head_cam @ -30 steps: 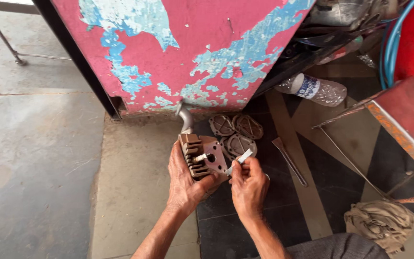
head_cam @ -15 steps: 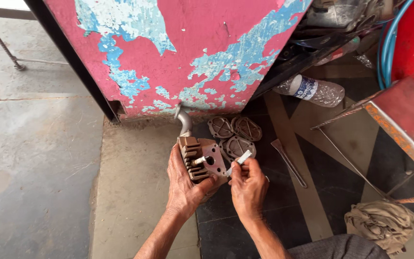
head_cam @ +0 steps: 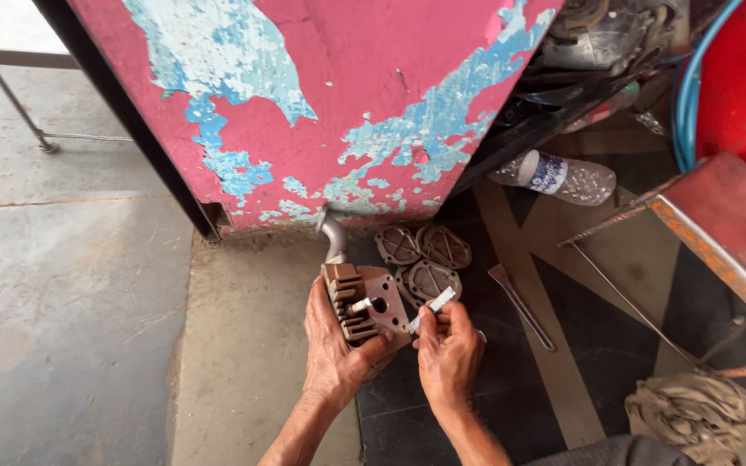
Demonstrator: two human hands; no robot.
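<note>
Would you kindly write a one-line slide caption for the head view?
Left hand grips a finned metal block while right hand holds a flat blade against it, beside three round plates.

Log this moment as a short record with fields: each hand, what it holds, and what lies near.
left hand: grips a finned metal block with a bent pipe
right hand: pinches a small flat blade against the block
behind block: three round metal plates
floor, right: flat metal tool, plastic bottle, rag
backdrop: peeling pink panel
</note>
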